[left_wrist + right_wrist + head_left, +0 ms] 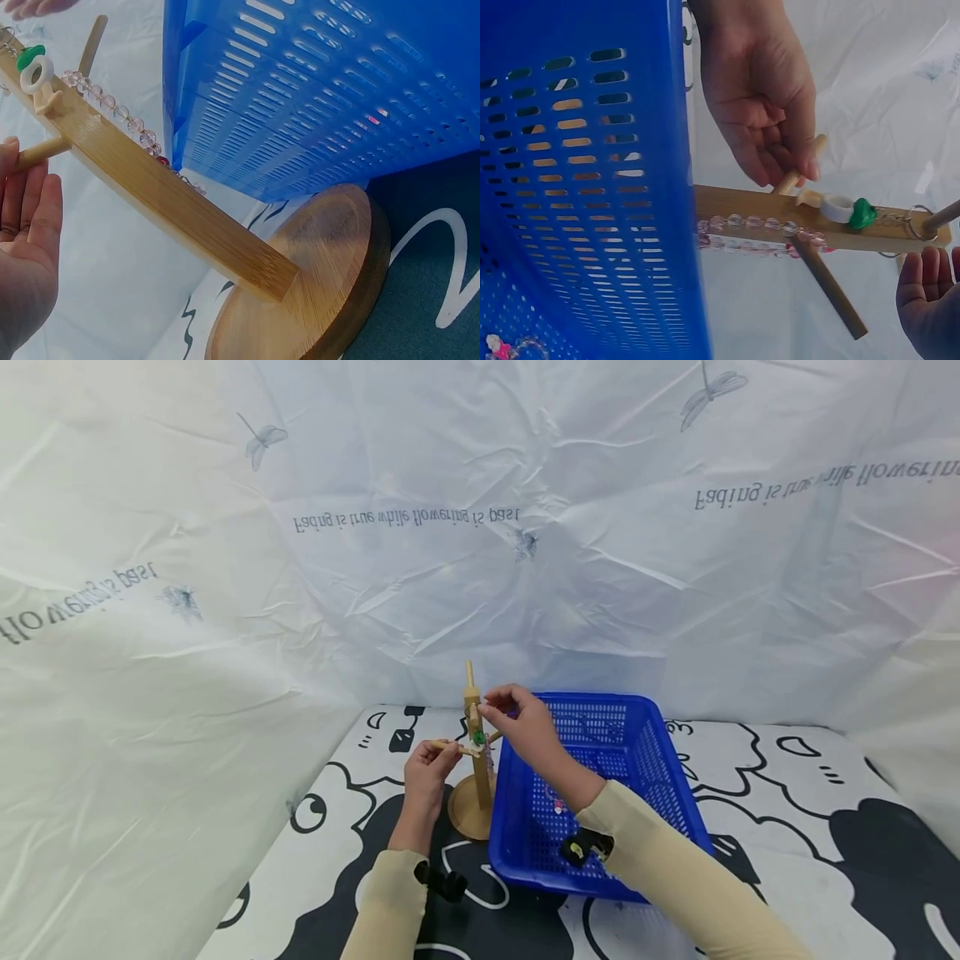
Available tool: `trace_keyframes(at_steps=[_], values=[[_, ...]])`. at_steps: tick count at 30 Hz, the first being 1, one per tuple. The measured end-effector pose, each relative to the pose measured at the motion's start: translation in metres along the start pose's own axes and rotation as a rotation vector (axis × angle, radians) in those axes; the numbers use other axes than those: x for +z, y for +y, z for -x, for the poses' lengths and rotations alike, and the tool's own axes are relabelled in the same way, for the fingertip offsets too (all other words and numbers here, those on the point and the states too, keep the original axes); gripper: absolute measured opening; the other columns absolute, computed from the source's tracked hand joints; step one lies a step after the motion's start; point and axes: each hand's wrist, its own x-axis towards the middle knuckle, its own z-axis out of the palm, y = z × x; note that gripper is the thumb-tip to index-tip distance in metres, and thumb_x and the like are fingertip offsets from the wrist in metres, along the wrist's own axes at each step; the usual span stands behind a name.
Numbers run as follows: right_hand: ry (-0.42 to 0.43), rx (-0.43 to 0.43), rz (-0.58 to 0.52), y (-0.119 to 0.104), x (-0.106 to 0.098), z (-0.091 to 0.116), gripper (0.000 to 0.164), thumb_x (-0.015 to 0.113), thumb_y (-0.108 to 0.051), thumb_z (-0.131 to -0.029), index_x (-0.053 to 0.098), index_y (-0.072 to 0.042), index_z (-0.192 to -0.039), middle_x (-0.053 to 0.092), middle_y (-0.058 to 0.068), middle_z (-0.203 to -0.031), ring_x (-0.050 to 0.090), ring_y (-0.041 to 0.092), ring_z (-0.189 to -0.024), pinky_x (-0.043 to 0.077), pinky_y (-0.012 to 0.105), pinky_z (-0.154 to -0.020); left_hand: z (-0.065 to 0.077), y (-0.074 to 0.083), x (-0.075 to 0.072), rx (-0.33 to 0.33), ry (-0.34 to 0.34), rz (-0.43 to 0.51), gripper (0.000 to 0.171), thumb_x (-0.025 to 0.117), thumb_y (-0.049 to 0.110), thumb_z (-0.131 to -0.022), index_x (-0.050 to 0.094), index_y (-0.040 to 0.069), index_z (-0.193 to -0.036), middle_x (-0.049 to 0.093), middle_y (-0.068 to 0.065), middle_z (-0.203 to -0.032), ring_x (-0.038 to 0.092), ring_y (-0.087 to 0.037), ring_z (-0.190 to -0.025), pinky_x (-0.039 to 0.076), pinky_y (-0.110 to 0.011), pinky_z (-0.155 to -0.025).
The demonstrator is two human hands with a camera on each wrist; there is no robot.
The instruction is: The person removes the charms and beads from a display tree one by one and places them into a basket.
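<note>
A wooden display stand [481,781] with a round base [337,255] and several pegs stands left of a blue basket. My left hand [427,768] pinches a peg [43,152] on the post's left side. A keychain with a green and white charm [841,208] hangs by its metal ring [922,223] from the upper front peg [946,216]. Close to that peg is my right hand [528,727], fingers loosely bent; its thumb is hidden in the right wrist view. A pink clear bead bracelet [120,112] hangs on the opposite peg [829,285].
The blue basket [600,888] stands against the stand's right side. Inside it lies a small pink and white beaded item [502,347]. A black and white printed cloth [780,777] covers the table, and white sheeting [480,593] hangs behind and around it.
</note>
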Motion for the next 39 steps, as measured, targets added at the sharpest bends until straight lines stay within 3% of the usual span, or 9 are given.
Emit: trace_keyframes(at_steps=[6,10,23,28,35,39], values=[[0.007,0.05,-0.019,0.009,0.005,-0.004,0.032,0.069,-0.02,-0.099,0.064,0.001,-0.122,0.067,0.02,-0.116,0.064,0.031,-0.105,0.056,0.031,-0.084,0.0,0.002,0.0,-0.002,0.005,-0.003,0.008,0.071,0.001,-0.094,0.064,0.003,-0.096,0.07,0.007,-0.085,0.072,-0.004,-0.085,0.062,-0.017,-0.084],[0.008,0.084,-0.034,0.012,0.007,-0.007,0.029,0.068,-0.02,-0.099,0.065,-0.002,-0.121,0.068,0.018,-0.117,0.064,0.03,-0.106,0.057,0.034,-0.087,0.0,0.003,0.002,-0.009,0.008,-0.022,0.011,0.069,0.0,-0.095,0.064,0.009,-0.092,0.07,0.007,-0.086,0.072,-0.005,-0.087,0.062,-0.017,-0.083],[0.024,0.097,-0.05,0.017,0.015,-0.007,0.019,0.066,-0.016,-0.1,0.068,-0.003,-0.113,0.07,0.018,-0.11,0.062,0.023,-0.095,0.05,0.023,-0.075,0.0,0.001,-0.001,-0.002,-0.007,-0.038,0.012,0.072,0.004,-0.094,0.063,0.0,-0.1,0.07,0.008,-0.086,0.071,-0.002,-0.085,0.062,-0.016,-0.082],[0.03,0.1,-0.068,0.014,0.014,-0.006,0.019,0.066,-0.017,-0.1,0.069,-0.002,-0.112,0.07,0.018,-0.108,0.062,0.023,-0.095,0.05,0.023,-0.077,0.0,0.001,0.0,-0.009,-0.006,-0.036,0.008,0.066,-0.001,-0.096,0.064,0.006,-0.096,0.069,0.008,-0.085,0.071,-0.001,-0.085,0.062,-0.016,-0.083],[0.042,0.103,-0.086,0.012,0.014,-0.004,0.018,0.068,-0.015,-0.099,0.07,-0.001,-0.11,0.07,0.018,-0.107,0.063,0.019,-0.091,0.053,0.023,-0.076,0.003,-0.004,-0.004,0.122,-0.107,0.024,0.016,0.08,0.016,-0.09,0.065,0.01,-0.095,0.071,0.007,-0.088,0.071,-0.001,-0.085,0.061,-0.014,-0.081],[0.044,0.101,-0.112,0.012,0.014,-0.003,0.017,0.068,-0.013,-0.098,0.07,0.0,-0.108,0.071,0.018,-0.106,0.062,0.015,-0.087,0.054,0.025,-0.076,0.003,-0.002,-0.003,0.101,-0.08,0.014,0.011,0.076,0.011,-0.092,0.065,0.011,-0.094,0.071,0.007,-0.088,0.071,-0.001,-0.085,0.062,-0.014,-0.081]])
